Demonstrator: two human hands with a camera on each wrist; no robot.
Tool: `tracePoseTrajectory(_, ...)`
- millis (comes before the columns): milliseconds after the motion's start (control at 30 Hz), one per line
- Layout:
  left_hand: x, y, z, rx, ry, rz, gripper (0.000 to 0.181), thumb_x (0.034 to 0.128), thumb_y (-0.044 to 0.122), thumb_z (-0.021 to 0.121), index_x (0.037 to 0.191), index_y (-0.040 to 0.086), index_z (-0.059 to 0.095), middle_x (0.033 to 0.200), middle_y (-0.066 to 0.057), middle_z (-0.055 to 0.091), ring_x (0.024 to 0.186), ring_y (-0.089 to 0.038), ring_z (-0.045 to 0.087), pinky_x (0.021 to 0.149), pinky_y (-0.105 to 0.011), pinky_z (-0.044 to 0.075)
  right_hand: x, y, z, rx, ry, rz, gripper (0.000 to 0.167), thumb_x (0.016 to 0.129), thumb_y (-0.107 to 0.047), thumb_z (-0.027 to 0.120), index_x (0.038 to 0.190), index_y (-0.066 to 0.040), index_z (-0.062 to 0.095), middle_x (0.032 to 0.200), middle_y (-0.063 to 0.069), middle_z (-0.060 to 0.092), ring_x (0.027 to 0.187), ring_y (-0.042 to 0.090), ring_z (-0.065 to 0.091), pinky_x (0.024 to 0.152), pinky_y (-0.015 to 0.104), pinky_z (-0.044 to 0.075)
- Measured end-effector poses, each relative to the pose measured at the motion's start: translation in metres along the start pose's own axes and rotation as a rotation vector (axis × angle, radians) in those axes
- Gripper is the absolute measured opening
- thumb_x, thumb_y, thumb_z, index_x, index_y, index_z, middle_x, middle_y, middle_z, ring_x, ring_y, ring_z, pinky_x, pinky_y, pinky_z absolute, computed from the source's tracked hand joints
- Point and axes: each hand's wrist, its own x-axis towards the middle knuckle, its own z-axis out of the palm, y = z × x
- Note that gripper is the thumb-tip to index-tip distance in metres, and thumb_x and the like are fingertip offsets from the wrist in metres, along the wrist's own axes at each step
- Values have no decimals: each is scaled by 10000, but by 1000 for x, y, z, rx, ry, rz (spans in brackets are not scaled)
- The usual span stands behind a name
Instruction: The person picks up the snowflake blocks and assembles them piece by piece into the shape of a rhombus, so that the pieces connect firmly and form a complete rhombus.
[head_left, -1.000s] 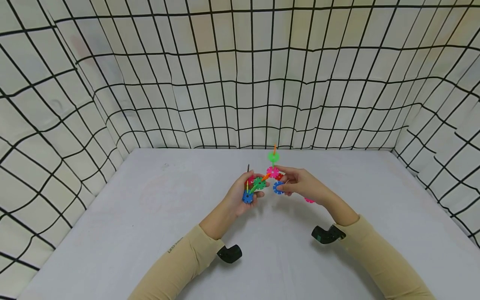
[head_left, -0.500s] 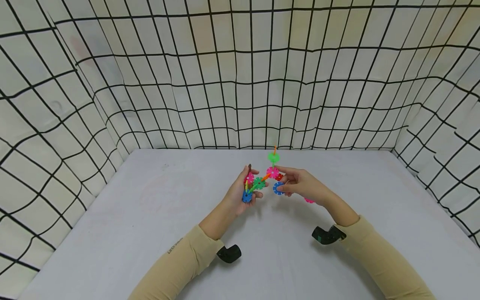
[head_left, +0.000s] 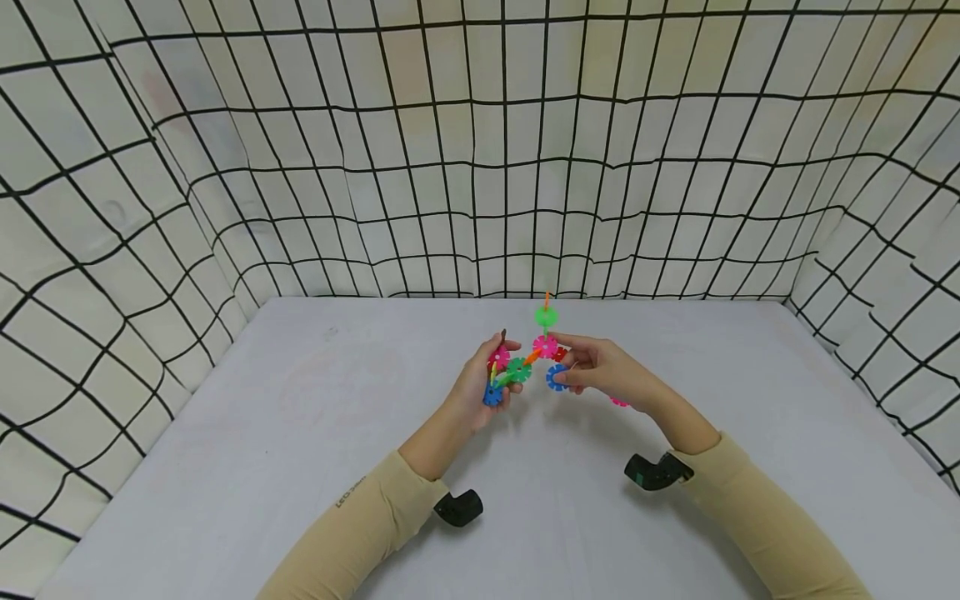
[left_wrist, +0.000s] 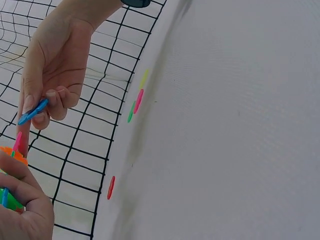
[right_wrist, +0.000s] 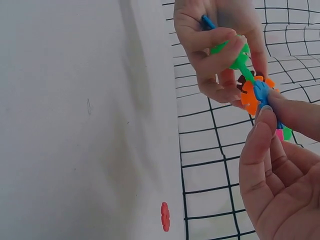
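Behind the right hand pinching a blue disc peeks a pink disc; left hand grips discs.

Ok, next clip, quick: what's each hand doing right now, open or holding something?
Left hand: closed, holding joined coloured notched discs.
Right hand: closed, pinching a blue notched disc between thumb and fingers.

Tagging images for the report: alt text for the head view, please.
Left hand holds linked coloured discs; right hand pinches a blue disc, both above a white table. A black grid rises behind.
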Motion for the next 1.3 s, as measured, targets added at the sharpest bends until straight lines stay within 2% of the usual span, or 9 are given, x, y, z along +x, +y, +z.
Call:
tracePoseTrajectory(200, 1, -1, -1, -31, 37, 26, 448, 1068, 469, 415, 1225, 78, 566, 843, -41, 573, 561, -99, 510, 492, -107, 408, 0, 0, 1, -4, -3, 15, 686, 973, -124, 711, 1571, -41, 386, 1020, 99, 676, 916, 431, 639, 826, 313, 551)
tracePoseTrajectory(367, 2, -2, -1, -43, 53, 47, 403, 1069, 464, 420, 1154, 102, 576, 815, -31, 558, 562, -105, 499, 491, -113, 403, -1, 0, 1, -20, -6, 14, 687, 977, -127, 707, 1577, -51, 380, 1009, 89, 680, 908, 428, 633, 841, 332, 540)
tracePoseTrajectory(600, 2, -3, -1, -40, 55, 55, 417, 1069, 460, 422, 1160, 80, 569, 779, -28, 571, 549, -103, 513, 492, -114, 410, -3, 0, 1, -30, -9, 7, 689, 975, -126, 710, 1578, -60, 383, 1005, 78, 682, 916, 458, 624, 839, 337, 540)
tracePoseTrajectory(900, 0, -2, 0, -70, 73, 66, 409, 1071, 482, 407, 1098, 116, 587, 820, -20, 533, 537, -99, 496, 493, -115, 414, -3, -1, 1, -6, -7, 6, 686, 971, -135, 716, 1575, -70, 396, 1024, 89, 677, 946, 488, 619, 831, 328, 550)
tracePoseTrajectory(1000, -1, -2, 0, -81, 73, 71, 416, 1070, 504, 409, 1077, 133, 598, 829, -21, 511, 529, -101, 474, 496, -114, 420, -4, -1, -1, -40, 1, -1, 692, 973, -153, 720, 1574, -58, 391, 1030, 90, 680, 935, 469, 632, 829, 334, 552)
tracePoseTrajectory(1167, -1, -2, -1, -80, 63, 78, 423, 1069, 514, 413, 1066, 139, 608, 802, -25, 511, 519, -100, 457, 489, -112, 416, -6, -2, -11, -69, 106, -14, 650, 977, -131, 713, 1554, -56, 424, 1010, 101, 668, 876, 393, 657, 811, 330, 564)
tracePoseTrajectory(1300, -1, -2, -1, -61, 61, 73, 429, 1070, 511, 412, 1062, 132, 613, 794, -31, 541, 512, -92, 455, 475, -109, 400, -6, -7, -20, -3, 234, -49, 543, 991, -117, 694, 1493, -41, 500, 995, 111, 653, 816, 255, 659, 781, 266, 565)
